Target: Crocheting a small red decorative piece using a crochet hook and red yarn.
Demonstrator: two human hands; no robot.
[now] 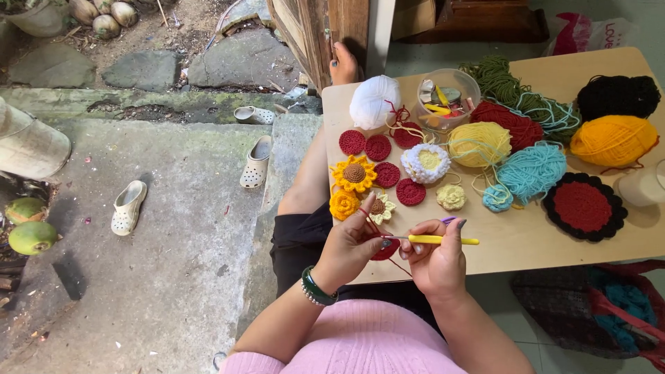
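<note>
yellow crochet hook (435, 239) in right hand (435, 260)

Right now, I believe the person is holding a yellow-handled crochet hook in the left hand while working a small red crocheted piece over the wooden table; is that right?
Not quite: the crochet hook with the yellow handle is in the right hand, not the left. The left hand holds the small red crocheted piece and its red yarn. The rest stands: the work is done at the edge of the wooden table, as the head view shows.

red crochet piece (386, 251): mostly hidden by left hand (350, 246) | cup (644, 185): cut off
</note>
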